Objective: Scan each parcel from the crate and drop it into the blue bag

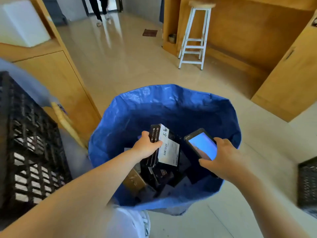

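Note:
The blue bag (171,103) stands open on the floor in front of me, with several dark and brown parcels lying in its bottom. My left hand (147,146) grips a black parcel (169,148) with a white barcode label, held over the bag's mouth. My right hand (223,158) holds a handheld scanner (201,145), whose screen glows blue, just right of the parcel. The black slatted crate (29,148) stands at my left, and its inside is hidden.
A white stool (195,36) stands by the wooden counter at the back right. A person's legs (100,11) show in the far doorway. Wooden cabinets line the left and right. Another dark crate's edge (307,184) sits at the right. My white shoe (135,224) is below the bag.

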### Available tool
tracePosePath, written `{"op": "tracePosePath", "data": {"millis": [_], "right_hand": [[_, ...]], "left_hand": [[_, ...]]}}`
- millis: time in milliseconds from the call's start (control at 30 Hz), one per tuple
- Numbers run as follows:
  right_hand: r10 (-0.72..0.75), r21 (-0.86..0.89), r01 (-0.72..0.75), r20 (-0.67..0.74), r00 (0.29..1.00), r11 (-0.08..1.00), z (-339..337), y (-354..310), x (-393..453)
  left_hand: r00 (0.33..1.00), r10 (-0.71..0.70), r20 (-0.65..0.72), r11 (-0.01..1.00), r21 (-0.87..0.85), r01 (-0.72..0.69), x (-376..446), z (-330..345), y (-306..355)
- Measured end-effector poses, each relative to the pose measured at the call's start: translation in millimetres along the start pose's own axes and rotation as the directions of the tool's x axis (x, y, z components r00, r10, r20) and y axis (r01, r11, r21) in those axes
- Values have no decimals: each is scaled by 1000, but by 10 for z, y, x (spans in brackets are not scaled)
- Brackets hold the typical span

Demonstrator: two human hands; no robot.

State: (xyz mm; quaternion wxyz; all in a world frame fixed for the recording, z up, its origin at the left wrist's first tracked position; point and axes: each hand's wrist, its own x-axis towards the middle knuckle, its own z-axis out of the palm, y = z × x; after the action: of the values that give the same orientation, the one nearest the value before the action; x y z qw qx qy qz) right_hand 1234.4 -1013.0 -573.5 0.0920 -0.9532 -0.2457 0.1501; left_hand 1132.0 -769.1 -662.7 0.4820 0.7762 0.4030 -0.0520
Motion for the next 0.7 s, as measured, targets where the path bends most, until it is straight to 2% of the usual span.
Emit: {"op": "tracePosePath", "data": {"millis": [133,300,400,467,567,633,700], "right_hand": [[-17,-82,16,-11,1000,996,112,-35,75],[-50,-180,52,15,999,982,257,-87,129],[-68,-211,75,40,997,975,341,-91,169],[-76,-221,80,26,997,972,370,-80,192],[-79,-240,81,17,997,968,394,-72,207],[-87,-247,87,9,996,965,406,-73,206],[-94,-238,94,15,996,967,408,-83,189]], "left_hand": [[999,-14,47,990,140,7,167,517,-173],[990,-58,132,987,153,38,344,979,-423],[981,-91,169,961,272,42,383,1173,-592],[973,-98,208,925,379,12,290,1239,-604],[951,-148,272,812,582,-41,232,1325,-679],[942,-175,285,764,643,-52,220,1331,-697],[948,-142,284,734,673,-92,213,1269,-675]]}}
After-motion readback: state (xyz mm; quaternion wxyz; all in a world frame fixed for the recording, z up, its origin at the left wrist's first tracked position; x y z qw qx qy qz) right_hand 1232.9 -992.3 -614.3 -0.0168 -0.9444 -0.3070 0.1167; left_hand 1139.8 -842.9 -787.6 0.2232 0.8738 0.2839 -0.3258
